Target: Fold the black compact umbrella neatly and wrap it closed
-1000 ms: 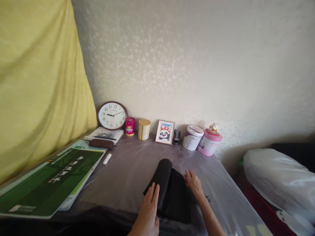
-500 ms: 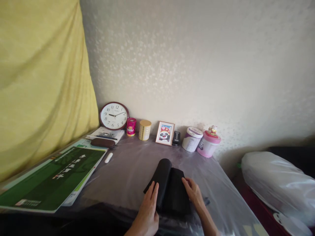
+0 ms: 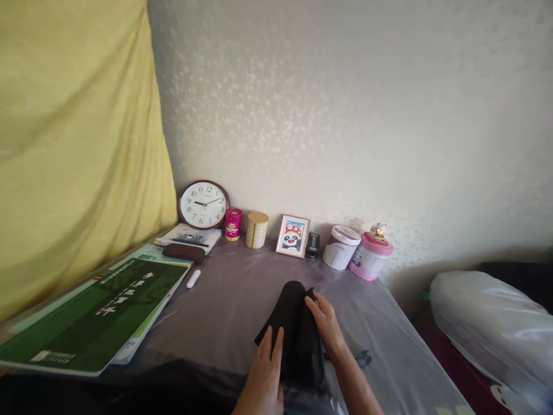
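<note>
A black folded item point(image 3: 288, 323), soft like cloth or thin sheeting, lies on the table near its front edge. It has a rounded far end, and its right part is bent up and inward into a narrow fold. My left hand point(image 3: 264, 369) rests against its left side, fingers stretched out along the surface. At the upper right edge, my right hand point(image 3: 326, 323) pinches the raised fold between thumb and fingers. Partly behind my right forearm lies a small dark strip point(image 3: 363, 358) on the table.
Green books point(image 3: 86, 323), a brown case point(image 3: 184, 252) and a white oblong object point(image 3: 193, 279) lie at left. Along the wall stand a clock point(image 3: 204, 204), a pink can point(image 3: 233, 225), a yellow tin point(image 3: 257, 230), a picture frame point(image 3: 292, 236), and white point(image 3: 341, 248) and pink point(image 3: 370, 258) tubs.
My right hand has moved left and slightly away from me, folding the item's right part inward. My left hand stays on the left side. The view has shifted slightly.
</note>
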Demonstrator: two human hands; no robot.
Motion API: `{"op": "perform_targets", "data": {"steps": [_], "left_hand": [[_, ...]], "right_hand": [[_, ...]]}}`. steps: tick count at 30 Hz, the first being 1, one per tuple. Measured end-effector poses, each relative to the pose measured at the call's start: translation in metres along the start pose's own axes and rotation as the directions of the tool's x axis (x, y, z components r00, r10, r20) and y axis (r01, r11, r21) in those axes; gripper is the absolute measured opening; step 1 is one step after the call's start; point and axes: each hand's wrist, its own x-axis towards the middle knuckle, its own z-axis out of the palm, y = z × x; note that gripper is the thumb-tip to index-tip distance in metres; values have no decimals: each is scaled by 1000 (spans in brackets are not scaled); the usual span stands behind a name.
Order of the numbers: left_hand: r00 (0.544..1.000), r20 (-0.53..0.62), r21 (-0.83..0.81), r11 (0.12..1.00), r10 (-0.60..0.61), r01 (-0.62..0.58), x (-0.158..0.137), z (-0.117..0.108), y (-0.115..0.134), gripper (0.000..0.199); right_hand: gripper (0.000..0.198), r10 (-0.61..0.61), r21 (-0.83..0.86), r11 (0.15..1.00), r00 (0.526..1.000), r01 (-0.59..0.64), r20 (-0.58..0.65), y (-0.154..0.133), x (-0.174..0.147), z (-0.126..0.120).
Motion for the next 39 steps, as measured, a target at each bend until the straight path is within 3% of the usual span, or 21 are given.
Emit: {"op": "perform_targets", "data": {"steps": [4,12,18,21,24,27,29,33,35,39], "left_hand": [[998,-54,4,1000,17,-17,4,12,-9,103],[998,-36,165,986,44,-37,12,18,-16,88],[974,-144,278,952,175,-130,15,32,-44,84],[930,-188,320,915,316,-246,8,19,-52,75],[870,-356,428,887,341,-172,2,-3,-40,54],[850,-313,461,850,424,-254,5,-16,-18,50],[884,-235,448,852,404,-270,10,-13,-10,64],[981,-115,301,947,153,-112,15,6,-15,90],[991,-92,224,971,102,-79,15,15,-22,91],[991,-66,153,983,117,-106,17,25,-31,81]], "right_hand": [[54,12,-36,999,1000,-11,29,2,14,18],[38,-1,-413,911,999,-14,-36,21,33,46],[37,102,-392,919,986,-42,133,23,33,49],[29,47,-386,922,976,39,212,21,29,48],[20,-7,-438,891,969,117,246,16,25,48],[17,-38,-485,857,961,172,273,12,23,49],[17,-44,-507,841,957,190,286,9,22,51],[20,-139,-514,803,934,300,328,2,7,50],[23,-249,-486,766,890,422,381,0,-5,46],[26,-407,-420,667,773,615,486,7,-17,35]]}}
